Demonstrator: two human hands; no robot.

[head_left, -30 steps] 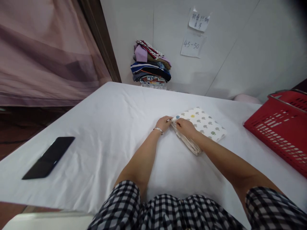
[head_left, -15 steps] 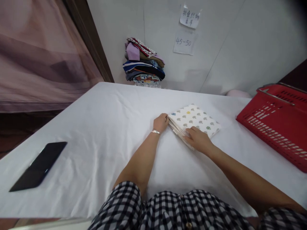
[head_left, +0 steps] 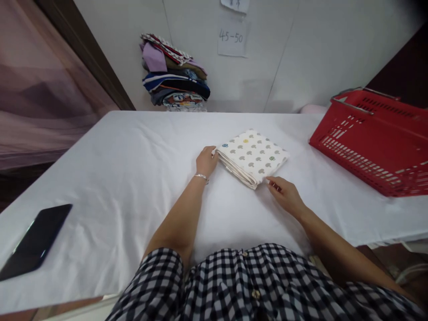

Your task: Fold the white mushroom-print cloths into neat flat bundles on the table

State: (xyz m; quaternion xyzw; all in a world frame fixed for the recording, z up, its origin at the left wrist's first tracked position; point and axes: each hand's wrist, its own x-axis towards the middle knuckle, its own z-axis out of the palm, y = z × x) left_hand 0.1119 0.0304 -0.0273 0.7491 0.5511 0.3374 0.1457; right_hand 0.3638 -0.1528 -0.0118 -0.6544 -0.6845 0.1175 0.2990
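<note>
A white folded cloth (head_left: 252, 154) with grey mushroom-like prints and a few blue, yellow and green ones lies on the white-covered table (head_left: 133, 178). Its layered folds face me along the lower left edge. At its left corner my left hand (head_left: 206, 160), with a silvery bracelet on the wrist, is closed on the layers. My right hand (head_left: 286, 195) is at the near right edge, fingers curled, the thumb and forefinger pinching at the cloth's border. The fingertips of the left hand are partly hidden.
A red plastic basket (head_left: 374, 142) with a metal handle stands at the right. A black flat device (head_left: 36, 238) lies at the left. Beyond the table's far edge is a stack of folded fabrics (head_left: 175, 76) against the wall, near a paper sign (head_left: 232, 38). A pinkish curtain (head_left: 43, 84) hangs at left.
My right hand has moved off the top of the cloth to its near right edge. The left hand stays at the left corner. The whole view has shifted, so things sit further left.
</note>
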